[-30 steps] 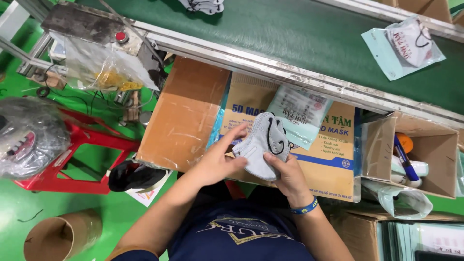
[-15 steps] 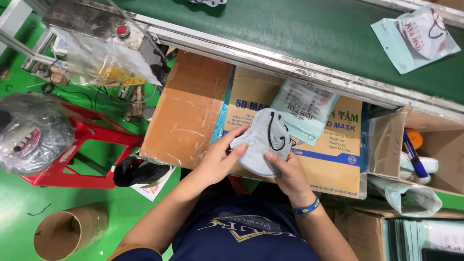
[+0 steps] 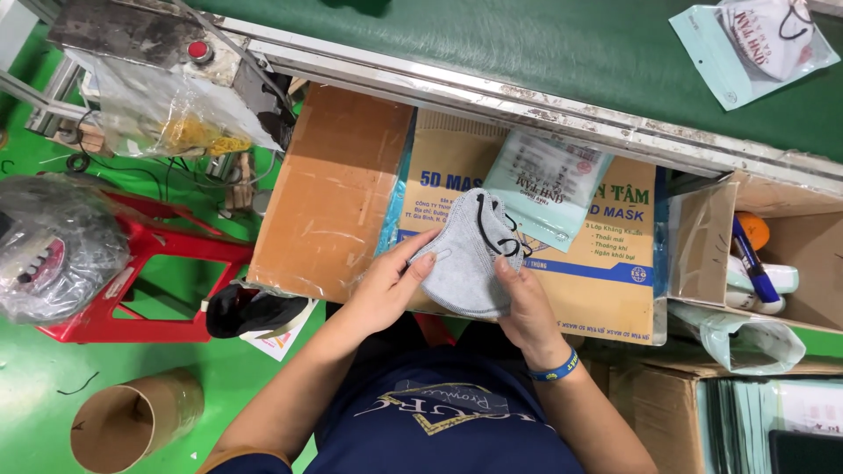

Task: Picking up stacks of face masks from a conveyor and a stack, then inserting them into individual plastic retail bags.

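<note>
A stack of grey face masks (image 3: 465,254) with black ear loops is held between both hands above a printed cardboard box (image 3: 606,281). My left hand (image 3: 386,285) grips the stack's left edge with fingers on its face. My right hand (image 3: 522,298) clasps its lower right side; a blue wristband sits on that wrist. A pale teal packaging pouch (image 3: 549,189) lies on the box just beyond the masks.
A green conveyor belt (image 3: 527,44) with a metal rail runs along the top, carrying a filled mask pouch (image 3: 755,44). A plain brown carton (image 3: 329,193) lies left. An open box (image 3: 790,254) with markers stands right. A red stool (image 3: 158,290), bagged items and a cardboard tube (image 3: 132,421) are on the green floor.
The mask stack has turned slightly in both hands, with its ear loops now toward the pouch. The view has shifted a little; the hands stay over the printed box.
</note>
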